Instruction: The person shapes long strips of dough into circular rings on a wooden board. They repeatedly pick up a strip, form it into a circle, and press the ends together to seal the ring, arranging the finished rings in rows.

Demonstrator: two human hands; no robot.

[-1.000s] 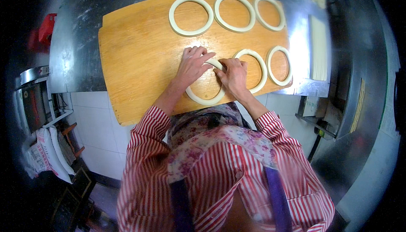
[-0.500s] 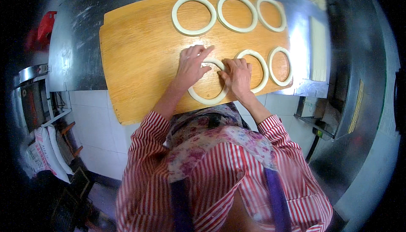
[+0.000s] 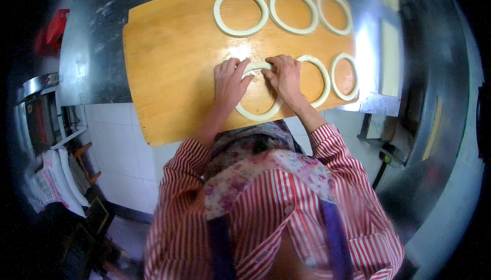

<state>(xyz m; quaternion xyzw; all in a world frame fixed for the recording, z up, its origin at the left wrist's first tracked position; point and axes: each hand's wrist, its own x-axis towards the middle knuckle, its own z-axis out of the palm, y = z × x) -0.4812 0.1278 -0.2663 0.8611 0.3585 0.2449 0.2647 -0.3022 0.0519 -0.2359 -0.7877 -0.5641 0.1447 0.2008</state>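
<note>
A pale ring of dough [image 3: 260,115] lies near the front edge of a wooden board [image 3: 169,70]. My left hand [image 3: 230,82] grips its upper left side, fingers bent over the strand and thumb inside the ring. Across from it, my right hand [image 3: 285,77] pinches the upper right side of the same ring, its thumb also inside. Between the two hands a short stretch of the dough shows. Just right of my right hand lies a second dough ring [image 3: 324,78], partly covered by that hand, and beyond it a third ring [image 3: 333,82].
Several more dough rings, among them one at the far middle [image 3: 217,17], lie along the board's far side. The board rests on a metal table [image 3: 97,65]. White sacks [image 3: 64,178] stand on the left below. A pale stack of strips [image 3: 390,57] sits at the table's right.
My left hand has bent its stretched-out fingers down onto the ring. My right hand stays on the ring's upper right. The whole view has shifted slightly.
</note>
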